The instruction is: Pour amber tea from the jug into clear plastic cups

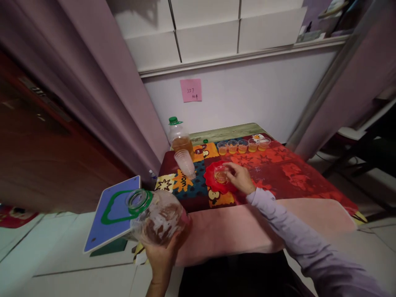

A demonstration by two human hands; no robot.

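My left hand (162, 251) is wrapped round the body of a big transparent plastic jug (161, 216), which is tilted with its uncapped mouth toward the upper left. A green ring and green handle sit at the jug's neck. My right hand (240, 177) pinches the rim of a small transparent plastic cup (220, 175) with pale amber liquid in it. That cup is on or just above a red scalloped plate (211, 186). Left of the plate, a nested stack of plastic cups (185, 164) leans over. Behind the plate stands a row of cups (243, 147) with yellowish liquid.
Behind the cup stack stands a second jug (182, 142) with a green cap and brown liquid. A small green cap (205, 141) lies near it. The patterned tablecloth (297, 181) meets a pink cloth (269, 225) at the front. A blue board (107, 206) is at the left.
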